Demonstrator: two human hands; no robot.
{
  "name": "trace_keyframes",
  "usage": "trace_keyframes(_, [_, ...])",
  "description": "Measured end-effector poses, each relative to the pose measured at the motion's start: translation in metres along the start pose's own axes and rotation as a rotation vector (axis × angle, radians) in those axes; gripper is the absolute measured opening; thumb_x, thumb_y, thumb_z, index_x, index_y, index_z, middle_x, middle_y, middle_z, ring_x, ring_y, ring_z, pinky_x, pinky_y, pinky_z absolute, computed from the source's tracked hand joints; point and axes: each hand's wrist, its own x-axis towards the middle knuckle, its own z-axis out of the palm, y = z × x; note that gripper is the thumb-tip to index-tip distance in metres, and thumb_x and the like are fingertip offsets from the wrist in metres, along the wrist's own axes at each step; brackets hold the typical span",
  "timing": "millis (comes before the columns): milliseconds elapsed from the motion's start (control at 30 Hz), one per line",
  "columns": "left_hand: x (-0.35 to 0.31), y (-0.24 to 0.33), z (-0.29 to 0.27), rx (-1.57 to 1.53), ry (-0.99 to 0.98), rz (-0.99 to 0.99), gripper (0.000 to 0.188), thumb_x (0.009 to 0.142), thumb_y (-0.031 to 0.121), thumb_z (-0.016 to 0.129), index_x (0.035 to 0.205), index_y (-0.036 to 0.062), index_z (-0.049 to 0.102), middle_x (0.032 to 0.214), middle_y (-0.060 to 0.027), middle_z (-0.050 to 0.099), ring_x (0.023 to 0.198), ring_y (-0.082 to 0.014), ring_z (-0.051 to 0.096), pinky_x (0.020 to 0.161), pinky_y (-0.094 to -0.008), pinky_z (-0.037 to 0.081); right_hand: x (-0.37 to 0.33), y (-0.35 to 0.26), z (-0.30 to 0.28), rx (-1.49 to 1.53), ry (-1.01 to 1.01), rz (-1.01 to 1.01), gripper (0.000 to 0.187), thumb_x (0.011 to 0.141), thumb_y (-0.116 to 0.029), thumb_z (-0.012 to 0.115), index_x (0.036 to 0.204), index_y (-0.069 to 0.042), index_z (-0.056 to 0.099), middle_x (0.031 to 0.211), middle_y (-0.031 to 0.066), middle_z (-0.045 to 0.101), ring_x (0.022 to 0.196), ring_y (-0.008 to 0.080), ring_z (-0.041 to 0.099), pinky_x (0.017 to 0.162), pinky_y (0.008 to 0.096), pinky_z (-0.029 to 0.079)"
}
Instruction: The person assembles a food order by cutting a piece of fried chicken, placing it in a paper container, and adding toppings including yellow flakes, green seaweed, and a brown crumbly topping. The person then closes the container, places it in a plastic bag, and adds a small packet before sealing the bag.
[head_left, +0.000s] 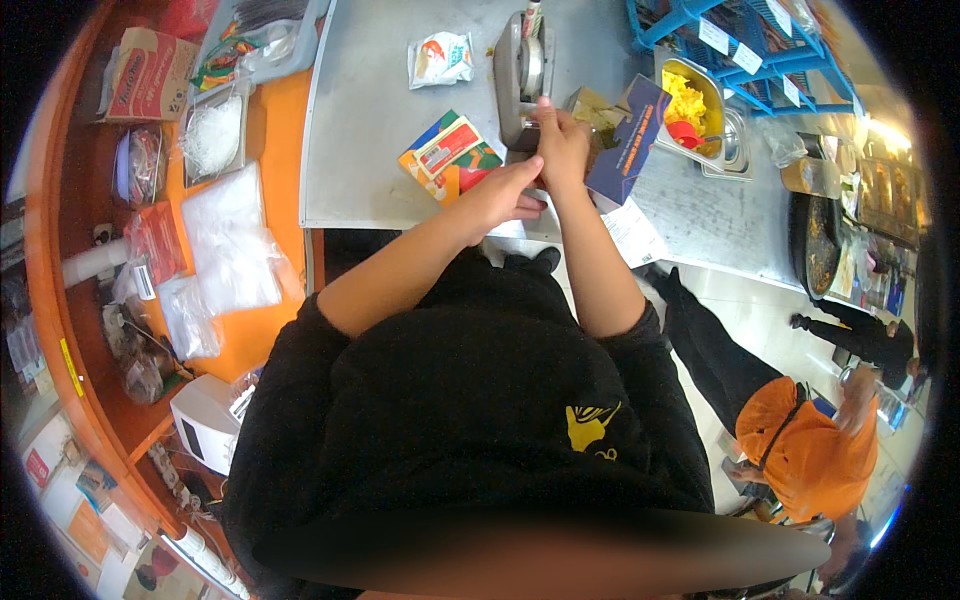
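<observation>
My right hand (564,148) is at the near end of a grey tape dispenser (508,90), which carries a roll of tape (533,68). Its fingers are closed, and whatever they grip is hidden. Close beside it, my left hand (498,200) has its thumb and fingers apart, with nothing visible between them. A colourful flat packet (452,158) in green, yellow and red lies left of the hands. Touching distance to the right stands a dark blue box (634,140), with an open brown box (597,108) against it.
A white packet (440,60) lies farther back on the metal table (360,130). To the right are a metal pan (712,148) of yellow food with a red scoop (684,134), and blue racks (690,25). Clear bags (228,230) cover the left orange counter. A person in orange (810,450) stands at right.
</observation>
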Motion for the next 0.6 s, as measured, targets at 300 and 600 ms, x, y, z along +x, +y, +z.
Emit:
trace_keyframes(300, [0.052, 0.037, -0.008, -0.354, 0.08, -0.211, 0.069, 0.101, 0.052, 0.03, 0.133, -0.007, 0.047, 0.133, -0.0203, 0.055, 0.122, -0.0296, 0.054, 0.108, -0.0441, 0.039, -0.034, -0.011, 0.003, 0.188, 0.241, -0.236, 0.031, 0.091, -0.023, 0.066, 0.078, 0.005, 0.066, 0.073, 0.01, 0.061, 0.068, 0.015, 0.053, 0.062, 0.0323, 0.044])
trace_keyframes(600, [0.064, 0.025, -0.016, 0.061, 0.102, -0.115, 0.068, 0.099, 0.047, 0.05, 0.133, -0.0124, 0.045, 0.137, -0.0267, 0.05, 0.129, -0.0327, 0.05, 0.108, -0.0429, 0.04, -0.151, 0.0, -0.071, 0.549, -0.393, 0.314, 0.028, 0.094, -0.028, 0.065, 0.087, -0.001, 0.072, 0.077, -0.0004, 0.059, 0.069, 0.0085, 0.048, 0.066, 0.0242, 0.04])
